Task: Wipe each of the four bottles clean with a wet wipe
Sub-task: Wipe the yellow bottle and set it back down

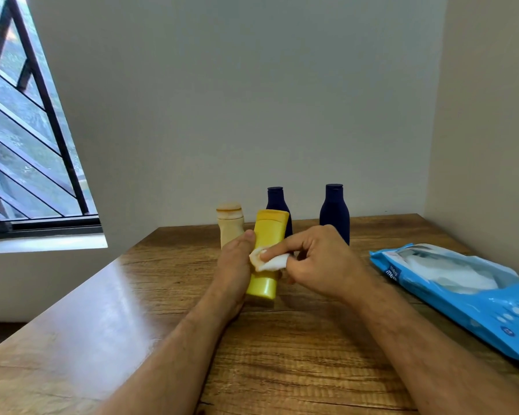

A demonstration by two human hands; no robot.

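Observation:
My left hand (235, 265) grips a yellow tube-shaped bottle (265, 250), holding it above the wooden table (102, 310) with its flat cap toward me. My right hand (318, 262) pinches a white wet wipe (271, 260) and presses it against the front of the yellow bottle. Behind my hands stand a beige bottle (229, 224) at the left, a dark blue bottle (277, 202) partly hidden by the yellow one, and a second dark blue bottle (334, 212) at the right.
A blue pack of wet wipes (468, 292) lies at the right of the table with its flap open. The table is set into a wall corner. A barred window (21, 145) is at the left.

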